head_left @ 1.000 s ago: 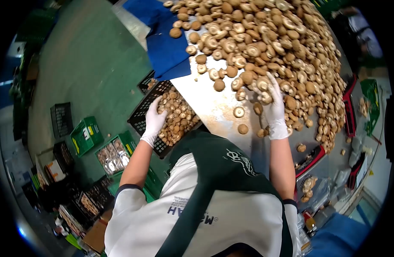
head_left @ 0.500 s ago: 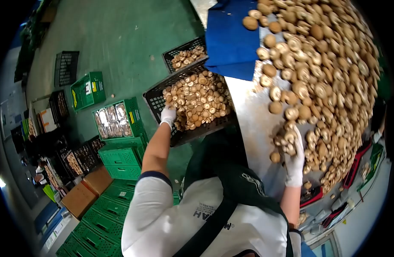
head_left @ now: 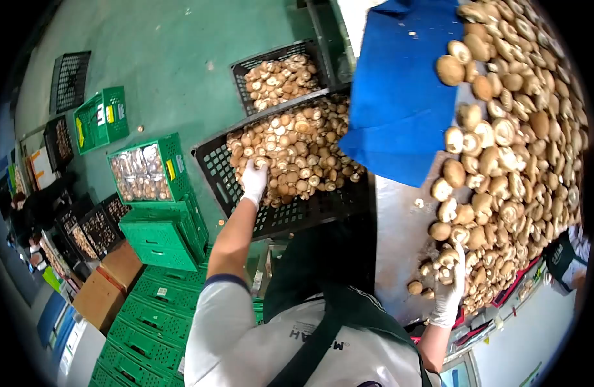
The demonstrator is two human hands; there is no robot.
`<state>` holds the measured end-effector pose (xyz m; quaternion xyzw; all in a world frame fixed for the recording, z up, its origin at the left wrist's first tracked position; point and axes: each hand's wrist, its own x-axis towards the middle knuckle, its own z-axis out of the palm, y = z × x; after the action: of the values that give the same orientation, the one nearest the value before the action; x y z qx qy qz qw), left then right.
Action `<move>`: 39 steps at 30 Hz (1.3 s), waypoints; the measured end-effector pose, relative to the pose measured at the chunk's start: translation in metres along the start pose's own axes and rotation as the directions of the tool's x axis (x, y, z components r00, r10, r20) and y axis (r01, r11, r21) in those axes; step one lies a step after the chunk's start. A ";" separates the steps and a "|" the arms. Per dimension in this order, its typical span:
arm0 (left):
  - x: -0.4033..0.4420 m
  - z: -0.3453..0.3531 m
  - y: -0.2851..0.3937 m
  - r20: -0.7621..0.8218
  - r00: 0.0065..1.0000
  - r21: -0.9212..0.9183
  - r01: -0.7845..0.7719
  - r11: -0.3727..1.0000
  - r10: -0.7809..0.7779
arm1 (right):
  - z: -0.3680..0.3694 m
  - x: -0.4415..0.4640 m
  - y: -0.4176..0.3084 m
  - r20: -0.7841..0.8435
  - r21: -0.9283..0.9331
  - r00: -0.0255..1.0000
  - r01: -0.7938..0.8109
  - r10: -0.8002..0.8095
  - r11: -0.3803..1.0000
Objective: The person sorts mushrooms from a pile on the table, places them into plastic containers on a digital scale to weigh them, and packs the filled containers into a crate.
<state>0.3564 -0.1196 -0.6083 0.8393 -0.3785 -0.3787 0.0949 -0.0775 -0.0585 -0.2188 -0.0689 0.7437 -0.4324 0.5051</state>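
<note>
My left hand [head_left: 253, 184], in a white glove, is over the near left part of a black crate [head_left: 210, 171] full of brown-capped mushrooms [head_left: 303, 151]. Its fingers are closed round a mushroom [head_left: 259, 161] at the top of the heap. My right hand [head_left: 449, 293], also gloved, is at the metal table [head_left: 397, 258], closed on a small cluster of mushrooms [head_left: 446, 260]. Beside it spreads a large pile of loose mushrooms [head_left: 526, 168]. Part of the right hand's grip is hidden by the mushrooms.
A blue cloth [head_left: 400, 97] hangs over the table edge towards the crate. Behind stands a second black crate [head_left: 239, 80] with mushrooms. To the left are stacked green crates [head_left: 158, 235], one with packed mushrooms, and cardboard boxes [head_left: 103, 290]. Another person [head_left: 568, 258] is at the far right.
The view has shifted, so the crates and table appear larger. My left hand has moved slightly further onto the crate's mushrooms. My right hand still holds mushrooms beside the pile.
</note>
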 end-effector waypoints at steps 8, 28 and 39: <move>0.000 -0.112 0.164 -0.141 0.917 -0.658 -0.369 0.657 0.374 | -0.017 -0.001 -0.002 0.147 0.248 0.989 -0.052 0.015 0.967; -0.331 -0.022 0.347 0.422 0.369 0.059 -0.923 0.381 0.828 | -0.146 -0.005 0.026 -0.129 0.009 0.927 0.358 -0.354 0.934; -0.321 -0.029 0.318 0.701 0.555 -0.667 0.290 0.686 0.447 | -0.077 0.034 -0.020 0.175 -0.825 0.620 0.516 -0.765 0.229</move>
<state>0.0607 -0.1169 -0.2656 0.4287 -0.2364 -0.8366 0.2460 -0.1623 -0.0450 -0.2189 -0.5368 0.8136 -0.2089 0.0789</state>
